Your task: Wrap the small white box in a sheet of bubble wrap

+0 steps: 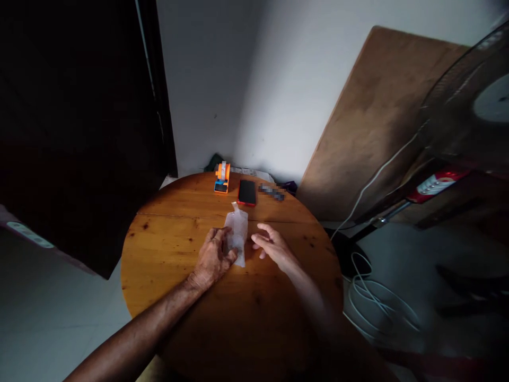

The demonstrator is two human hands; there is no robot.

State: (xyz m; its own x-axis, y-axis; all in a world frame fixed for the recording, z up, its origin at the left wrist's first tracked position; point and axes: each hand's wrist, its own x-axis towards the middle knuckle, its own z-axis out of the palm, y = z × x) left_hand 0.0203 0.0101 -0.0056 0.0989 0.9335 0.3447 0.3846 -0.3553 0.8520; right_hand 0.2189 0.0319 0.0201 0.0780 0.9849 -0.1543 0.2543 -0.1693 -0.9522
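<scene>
A small whitish, translucent packet that looks like bubble wrap [238, 223] lies on the round wooden table [170, 265], with a strip like clear tape sticking up at its far end. My left hand [212, 257] grips its left side, fingers on the edge and thumb across the near part. Whatever may be inside the wrap cannot be made out. Just right of the packet, my right hand [272, 246] hovers with fingers apart and holds nothing. Beyond the packet stands an orange and blue tape dispenser [221, 180] with a roll in it.
A dark-screened phone with a red edge [247, 192] lies behind the packet, beside a blurred-out dark object [272, 191]. A standing fan [437, 183] and a coiled white cable [377, 302] are on the right. A brown board [369, 106] leans against the wall.
</scene>
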